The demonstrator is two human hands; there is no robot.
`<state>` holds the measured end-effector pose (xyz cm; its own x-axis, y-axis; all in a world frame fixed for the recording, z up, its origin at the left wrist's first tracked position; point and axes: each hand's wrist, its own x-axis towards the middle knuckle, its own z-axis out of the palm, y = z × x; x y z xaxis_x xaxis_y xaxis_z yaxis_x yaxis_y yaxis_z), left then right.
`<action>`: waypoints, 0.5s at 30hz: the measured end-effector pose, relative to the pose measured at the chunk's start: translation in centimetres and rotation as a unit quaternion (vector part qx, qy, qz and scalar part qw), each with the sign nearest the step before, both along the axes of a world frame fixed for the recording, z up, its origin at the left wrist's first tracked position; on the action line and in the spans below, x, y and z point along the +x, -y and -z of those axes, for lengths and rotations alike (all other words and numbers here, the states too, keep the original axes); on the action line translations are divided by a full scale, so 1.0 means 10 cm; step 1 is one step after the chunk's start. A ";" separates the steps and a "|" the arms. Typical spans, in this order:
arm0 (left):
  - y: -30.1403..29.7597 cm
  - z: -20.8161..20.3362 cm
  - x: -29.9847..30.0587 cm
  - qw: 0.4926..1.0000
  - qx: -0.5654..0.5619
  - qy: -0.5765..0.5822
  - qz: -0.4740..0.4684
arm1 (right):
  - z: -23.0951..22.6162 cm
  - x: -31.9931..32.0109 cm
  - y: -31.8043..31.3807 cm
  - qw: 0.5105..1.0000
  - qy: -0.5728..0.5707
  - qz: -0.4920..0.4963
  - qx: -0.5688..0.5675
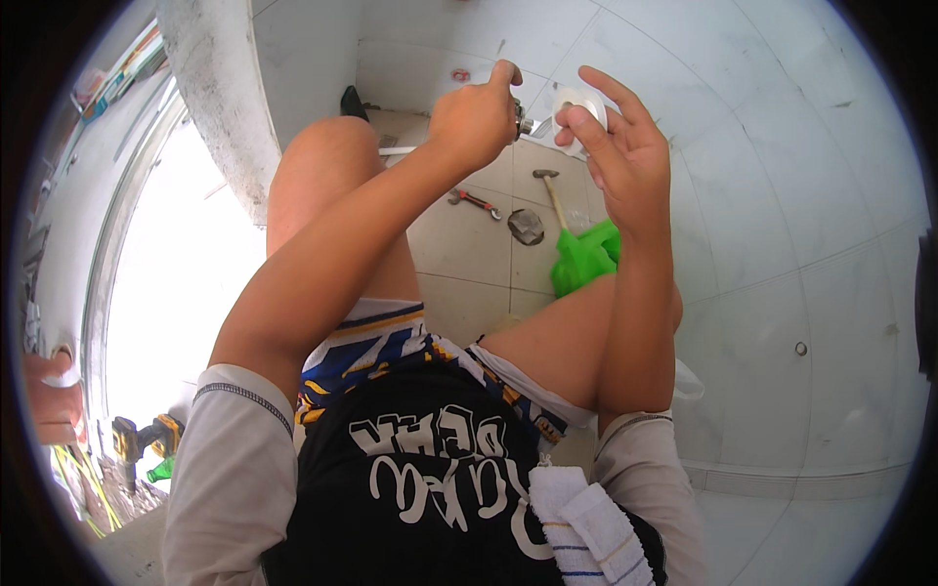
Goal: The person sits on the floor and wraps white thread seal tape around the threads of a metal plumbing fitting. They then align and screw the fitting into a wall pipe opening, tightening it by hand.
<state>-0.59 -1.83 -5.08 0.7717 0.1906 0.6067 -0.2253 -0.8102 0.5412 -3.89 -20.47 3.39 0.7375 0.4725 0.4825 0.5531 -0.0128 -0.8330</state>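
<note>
White roll of tape (584, 109) up in front of the person, above the floor, near the top of the view; a small metal fitting (523, 122) just to its left, at about the same height. Pale strip (542, 128) spans the short gap between the two, apparently tape off the roll. Right hand (630, 161) grips the roll, thumb on the near face, index finger raised clear of it; the other fingers partly hidden. Left hand (472, 122) closed round the fitting, back of the hand toward the camera, metal end poking out toward the roll; exact finger placement hidden. Below the hands, on the tiled floor (454, 259): a wrench (476, 203) with red on its handle, lying at a slant; right of it a round grey patch (526, 227), cover or hole, cannot tell which; then a hammer (556, 200), head pointing away from the person, handle running down toward a crumpled green bag (584, 259). Bag sits near the right thigh. White striped towel (562, 518) hangs against the person's dark shirt (391, 518). Far left, well apart from the hands, a yellow-and-black drill (147, 439). Pale tiled wall (752, 215) along the right.
</note>
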 end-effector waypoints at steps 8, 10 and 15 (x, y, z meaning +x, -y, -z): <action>0.09 0.04 -0.09 0.991 0.040 0.068 0.109 | 0.10 0.35 0.13 0.993 -0.050 0.006 0.104; 0.10 0.04 -0.13 0.987 0.027 0.091 0.132 | 0.17 0.47 0.14 0.991 -0.066 0.024 0.117; 0.10 0.01 -0.17 0.981 -0.067 0.066 0.170 | 0.41 0.64 0.01 0.984 -0.141 0.070 0.089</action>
